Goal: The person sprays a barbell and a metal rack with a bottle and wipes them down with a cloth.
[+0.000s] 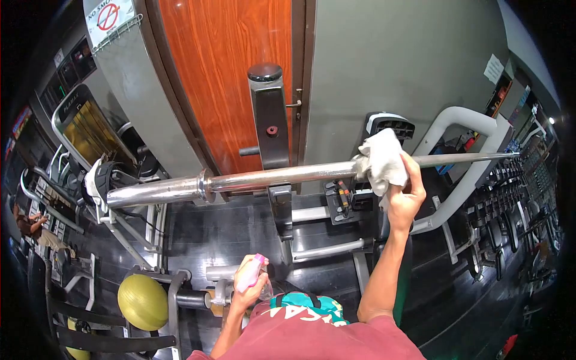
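A long metal barbell (282, 175) lies across the view on a rack upright (270, 126), its thick sleeve end at the left. My right hand (403, 195) presses a white cloth (383, 157) onto the bar, right of the upright. The cloth wraps over the bar and hides part of it. Low in front of my body, my left hand (246, 275) grips a spray bottle (253, 273) with a pink top and a clear body. That hand is apart from the bar.
A yellow-green exercise ball (143, 302) rests at lower left beside a metal frame. Behind the bar stand a wooden door (228, 72) and a grey wall (396, 60). At right are a thick white machine frame (441, 126) and a dumbbell rack (498, 204). Another person (39, 228) is at far left.
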`<state>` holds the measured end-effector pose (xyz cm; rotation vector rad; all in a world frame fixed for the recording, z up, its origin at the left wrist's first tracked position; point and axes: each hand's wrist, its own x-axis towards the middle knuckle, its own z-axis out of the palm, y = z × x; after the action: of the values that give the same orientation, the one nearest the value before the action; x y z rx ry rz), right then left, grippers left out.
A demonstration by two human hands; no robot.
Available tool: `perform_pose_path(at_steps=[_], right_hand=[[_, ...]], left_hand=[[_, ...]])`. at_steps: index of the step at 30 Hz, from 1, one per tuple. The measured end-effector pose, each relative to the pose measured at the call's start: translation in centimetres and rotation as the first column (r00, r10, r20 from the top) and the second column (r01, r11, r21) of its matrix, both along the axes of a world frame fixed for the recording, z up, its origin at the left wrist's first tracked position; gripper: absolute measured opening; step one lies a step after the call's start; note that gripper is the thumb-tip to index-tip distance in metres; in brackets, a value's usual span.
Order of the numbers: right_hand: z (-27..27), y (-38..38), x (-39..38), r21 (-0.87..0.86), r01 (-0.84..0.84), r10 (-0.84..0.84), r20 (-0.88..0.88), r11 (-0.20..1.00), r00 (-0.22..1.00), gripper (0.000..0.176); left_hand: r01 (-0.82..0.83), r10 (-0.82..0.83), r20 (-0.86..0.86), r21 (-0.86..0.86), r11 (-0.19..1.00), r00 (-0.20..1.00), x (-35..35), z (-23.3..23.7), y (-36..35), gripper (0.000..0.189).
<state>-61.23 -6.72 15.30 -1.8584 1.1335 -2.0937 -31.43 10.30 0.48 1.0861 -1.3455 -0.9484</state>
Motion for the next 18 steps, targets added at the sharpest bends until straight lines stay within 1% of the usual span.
perform_pose_path(at_steps=[2,3,4,5,6,9,11,12,13,14,15,16,17,18], right_hand=[[0.5,0.7,0.9,-0.087,0.107,-0.112,-0.049,0.99,0.993,0.045],[0.5,0.7,1.2,-0.038,0.191,-0.194,-0.185,0.981,0.963,0.043],[0.5,0.7,1.3,-0.001,0.28,-0.266,-0.321,0.96,0.909,0.042],[-0.3,0.1,1.0,0.096,0.287,-0.215,-0.45,0.953,0.867,0.043],[0.3,0.4,1.6,0.097,0.308,-0.221,-0.501,0.947,0.837,0.043],[0.2,0.4,0.9,0.135,0.256,-0.163,-0.479,0.957,0.862,0.045],[0.6,0.3,0.6,0.202,0.154,-0.06,-0.406,0.967,0.912,0.044],[0.6,0.1,0.5,0.2,0.155,-0.062,-0.405,0.967,0.912,0.044],[0.6,0.0,0.4,0.236,0.124,-0.04,-0.334,0.964,0.942,0.044],[0.5,0.0,0.4,0.27,0.092,-0.02,-0.26,0.959,0.965,0.045],[0.6,0.2,0.5,0.271,0.095,-0.022,-0.262,0.958,0.965,0.045],[0.8,0.4,1.0,0.193,0.201,-0.109,-0.403,0.96,0.908,0.045],[0.9,0.5,1.5,0.101,0.293,-0.198,-0.528,0.951,0.825,0.046],[0.9,0.7,2.0,0.074,0.35,-0.239,-0.599,0.934,0.764,0.052]], left_hand=[[0.003,-0.003,0.003,-0.005,1.0,1.0,0.2,-0.3,0.1,0.026],[-0.002,0.002,0.019,-0.019,1.0,1.0,0.3,-0.6,0.0,0.026],[-0.004,0.005,0.035,-0.034,0.999,0.999,0.4,-0.7,0.1,0.025],[0.001,0.001,0.036,-0.033,0.999,0.999,0.4,-0.7,0.1,0.025],[-0.003,0.004,0.042,-0.024,1.0,0.999,0.4,-0.7,0.2,0.025],[-0.009,0.009,0.039,-0.023,1.0,0.999,0.5,-0.7,0.2,0.025],[0.0,0.0,0.031,-0.028,1.0,1.0,0.4,-0.6,0.3,0.025],[-0.015,0.015,-0.024,0.007,1.0,1.0,0.1,-0.2,0.4,0.027],[-0.028,0.032,-0.08,0.043,0.999,0.996,0.0,-0.1,0.5,0.028],[-0.026,0.029,-0.081,0.043,0.999,0.996,0.0,-0.2,0.5,0.028],[-0.026,0.028,-0.063,0.034,0.999,0.998,0.1,-0.4,0.5,0.028],[-0.027,0.028,-0.045,0.023,0.999,0.999,0.2,-0.6,0.5,0.028],[-0.026,0.027,-0.045,0.022,0.999,0.999,0.2,-0.6,0.5,0.028],[-0.023,0.024,-0.041,0.023,0.999,0.999,0.2,-0.6,0.5,0.028]])
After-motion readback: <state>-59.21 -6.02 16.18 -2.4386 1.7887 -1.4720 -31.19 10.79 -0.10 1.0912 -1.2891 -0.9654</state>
